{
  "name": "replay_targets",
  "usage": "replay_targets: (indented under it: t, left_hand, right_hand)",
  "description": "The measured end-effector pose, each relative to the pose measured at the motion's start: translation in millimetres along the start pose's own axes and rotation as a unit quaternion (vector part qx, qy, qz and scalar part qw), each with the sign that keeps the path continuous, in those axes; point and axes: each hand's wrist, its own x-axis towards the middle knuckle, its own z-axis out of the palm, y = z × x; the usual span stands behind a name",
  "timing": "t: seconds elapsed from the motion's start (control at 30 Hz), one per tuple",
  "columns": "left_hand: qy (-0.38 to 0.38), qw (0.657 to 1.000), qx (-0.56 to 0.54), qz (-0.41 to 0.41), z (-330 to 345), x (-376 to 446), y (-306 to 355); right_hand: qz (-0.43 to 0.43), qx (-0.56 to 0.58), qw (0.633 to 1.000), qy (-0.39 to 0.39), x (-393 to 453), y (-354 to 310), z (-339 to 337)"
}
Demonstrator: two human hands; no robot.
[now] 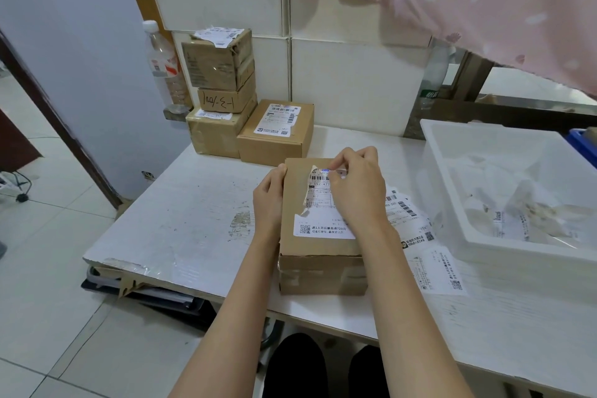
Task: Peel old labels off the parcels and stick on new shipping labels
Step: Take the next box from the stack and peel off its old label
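A brown cardboard parcel (319, 255) lies on the white table (181, 216) in front of me. A white shipping label (323, 220) covers its top, with its left edge torn and curled up. My left hand (269, 200) grips the parcel's left side. My right hand (357, 191) rests over the label and pinches its upper edge between fingertips. Loose printed labels (420, 236) are spread on the table just right of the parcel.
Three parcels (219, 90) are stacked at the back left, with another labelled parcel (277, 132) beside them. A plastic bottle (163, 64) stands behind the stack. A translucent white bin (510, 191) holding crumpled label scraps sits at the right. A pink cloth (468, 3) hangs above.
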Motion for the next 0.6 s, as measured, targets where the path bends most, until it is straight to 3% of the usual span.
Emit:
replay_targets:
  t: [0.6]
  left_hand:
    - [0.007, 1.0, -0.001, 0.004, 1.0, -0.1, -1.0]
  right_hand:
    - [-0.043, -0.031, 0.999, -0.006, 1.9, 1.9, 5.4]
